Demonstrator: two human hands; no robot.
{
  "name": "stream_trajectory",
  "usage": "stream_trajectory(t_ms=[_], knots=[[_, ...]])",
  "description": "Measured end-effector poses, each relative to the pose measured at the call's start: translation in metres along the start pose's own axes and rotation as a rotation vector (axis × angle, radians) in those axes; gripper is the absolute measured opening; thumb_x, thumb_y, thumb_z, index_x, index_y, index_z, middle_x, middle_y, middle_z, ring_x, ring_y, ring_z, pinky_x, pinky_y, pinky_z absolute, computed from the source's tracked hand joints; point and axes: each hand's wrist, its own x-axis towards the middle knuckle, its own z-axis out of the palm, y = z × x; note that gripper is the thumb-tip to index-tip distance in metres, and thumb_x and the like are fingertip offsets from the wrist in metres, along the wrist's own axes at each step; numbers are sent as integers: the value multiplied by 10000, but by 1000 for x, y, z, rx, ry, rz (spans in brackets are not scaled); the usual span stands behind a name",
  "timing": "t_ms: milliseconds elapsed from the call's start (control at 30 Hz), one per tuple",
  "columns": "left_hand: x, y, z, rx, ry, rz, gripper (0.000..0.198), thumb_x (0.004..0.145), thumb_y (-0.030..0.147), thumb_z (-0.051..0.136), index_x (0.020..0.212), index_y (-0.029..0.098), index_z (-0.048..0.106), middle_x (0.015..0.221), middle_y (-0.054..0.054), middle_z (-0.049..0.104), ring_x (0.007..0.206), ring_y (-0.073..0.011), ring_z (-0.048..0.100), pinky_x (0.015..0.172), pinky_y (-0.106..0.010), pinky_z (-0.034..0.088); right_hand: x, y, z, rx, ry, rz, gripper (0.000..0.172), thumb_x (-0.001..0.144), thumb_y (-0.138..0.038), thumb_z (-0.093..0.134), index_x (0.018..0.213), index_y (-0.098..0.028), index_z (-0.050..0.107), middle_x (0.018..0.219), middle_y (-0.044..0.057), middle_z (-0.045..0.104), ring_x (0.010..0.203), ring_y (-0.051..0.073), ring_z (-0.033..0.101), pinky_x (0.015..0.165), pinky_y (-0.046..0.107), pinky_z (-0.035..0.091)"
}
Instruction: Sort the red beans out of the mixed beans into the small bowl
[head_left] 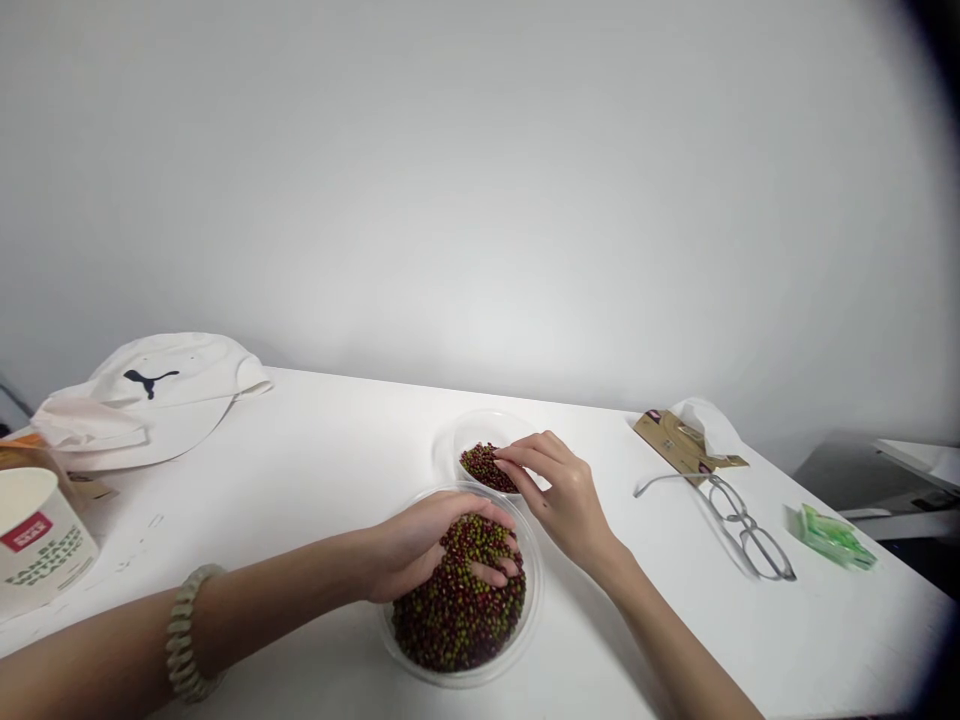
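Small red and green beans [457, 625] fill a clear round plastic bowl [534, 610] in front of me. My left hand [442, 540] reaches into it from the left, fingers spread and partly sunk among the beans. Just behind stands a smaller clear bowl [480, 420] with a heap of mostly dark red beans [484, 465]. Over its right side is my right hand [559, 485], thumb and forefinger pinched together close to the heap. Whatever lies between those fingertips is too small to make out.
On the left are a white cap [172, 370] and a paper cup [45, 550]. To the right lie glasses [742, 520], a brown tissue packet [675, 445] and a green plastic wrapper [832, 538]. A wall [480, 200] rises behind the white table [330, 440].
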Motion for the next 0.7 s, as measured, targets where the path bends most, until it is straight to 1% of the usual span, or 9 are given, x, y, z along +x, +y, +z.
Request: stream_trajectory(t_ms=[233, 467, 700], knots=[[0, 1, 2, -5, 8, 5, 188, 723, 301, 522, 790, 140, 590, 840, -54, 603, 831, -164, 574, 829, -301, 430, -1, 1, 1, -13, -26, -7, 125, 837, -170, 495, 870, -206, 610, 802, 37, 592, 750, 165, 526, 646, 295, 442], [0, 2, 2, 10, 23, 1, 177, 711, 301, 529, 777, 147, 588, 846, -50, 601, 825, -159, 571, 820, -286, 440, -2, 1, 2, -22, -55, -30, 143, 840, -163, 483, 898, -208, 606, 814, 37, 602, 758, 163, 535, 648, 294, 455], [1, 1, 1, 8, 6, 1, 200, 714, 318, 536, 790, 142, 594, 859, -52, 600, 842, -160, 565, 829, -286, 432, -3, 1, 3, 4, -80, -35, 157, 846, -147, 474, 925, -207, 596, 839, 46, 596, 788, 179, 519, 667, 319, 453]])
